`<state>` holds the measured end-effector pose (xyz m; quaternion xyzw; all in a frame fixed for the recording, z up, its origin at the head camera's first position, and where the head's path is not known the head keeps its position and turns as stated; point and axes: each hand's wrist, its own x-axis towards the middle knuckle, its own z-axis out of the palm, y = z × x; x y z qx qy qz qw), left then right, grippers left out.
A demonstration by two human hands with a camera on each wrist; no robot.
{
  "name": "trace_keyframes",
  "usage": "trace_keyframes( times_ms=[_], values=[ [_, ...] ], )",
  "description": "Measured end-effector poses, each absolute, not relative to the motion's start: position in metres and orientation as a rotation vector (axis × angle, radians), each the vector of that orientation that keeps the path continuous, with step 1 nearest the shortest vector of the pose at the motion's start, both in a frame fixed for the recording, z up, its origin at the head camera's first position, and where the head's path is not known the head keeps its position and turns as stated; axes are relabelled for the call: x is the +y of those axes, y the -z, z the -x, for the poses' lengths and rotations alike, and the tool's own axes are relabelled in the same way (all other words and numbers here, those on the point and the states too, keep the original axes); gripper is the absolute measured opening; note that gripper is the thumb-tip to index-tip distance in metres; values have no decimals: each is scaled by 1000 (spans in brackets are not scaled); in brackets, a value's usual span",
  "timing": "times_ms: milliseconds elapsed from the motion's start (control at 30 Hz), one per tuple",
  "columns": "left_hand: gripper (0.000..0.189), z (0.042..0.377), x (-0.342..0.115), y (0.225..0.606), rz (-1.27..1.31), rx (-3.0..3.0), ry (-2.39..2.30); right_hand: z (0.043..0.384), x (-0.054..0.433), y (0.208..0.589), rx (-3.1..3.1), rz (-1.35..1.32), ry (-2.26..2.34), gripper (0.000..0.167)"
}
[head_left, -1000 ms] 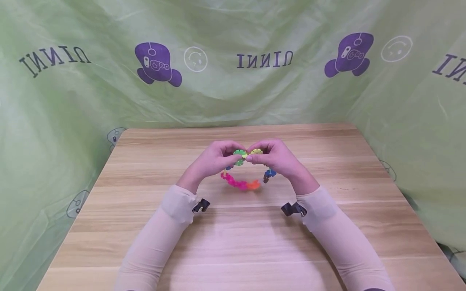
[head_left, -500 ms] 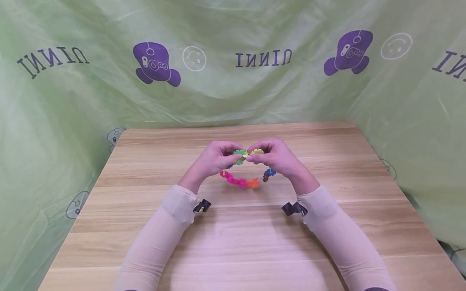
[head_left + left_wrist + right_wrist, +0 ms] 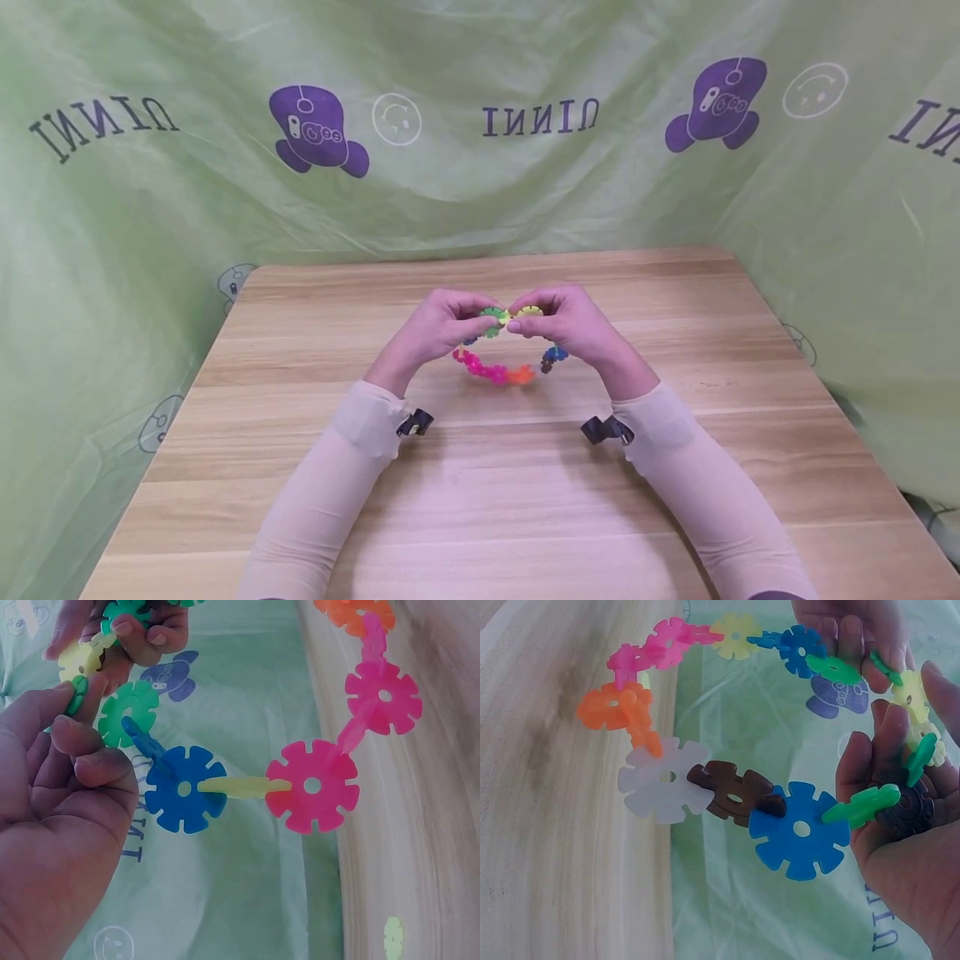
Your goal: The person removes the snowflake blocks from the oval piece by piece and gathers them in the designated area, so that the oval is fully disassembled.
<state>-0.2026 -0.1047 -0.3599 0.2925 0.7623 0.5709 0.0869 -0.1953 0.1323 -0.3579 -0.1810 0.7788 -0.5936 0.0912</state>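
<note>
My left hand and right hand meet above the table's far half, holding up a loop of slotted plastic snowflake discs. In the left wrist view, the left fingers pinch a small green disc joined to a yellow disc. Yellow and green discs also lie between the right thumb and fingers, partly hidden. From the left side hang a blue disc and pink discs. Orange, white, brown and blue pieces run along the right side in the right wrist view.
A wooden table stretches beneath both forearms. On it, in the left wrist view, lies a loose pale yellow disc. Green printed cloth hangs behind the table and at both sides.
The head view has shifted slightly. Lower discs of the loop appear a touch higher in view; both hands keep their pinch in the same place.
</note>
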Motion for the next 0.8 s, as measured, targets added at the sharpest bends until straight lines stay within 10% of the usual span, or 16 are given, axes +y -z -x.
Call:
trace_keyframes(
  times_ms=[800],
  values=[
    [19, 200, -102, 362, -781, 2342, -1746, 197, 133, 357, 2335, 487, 1765, 29]
  ],
)
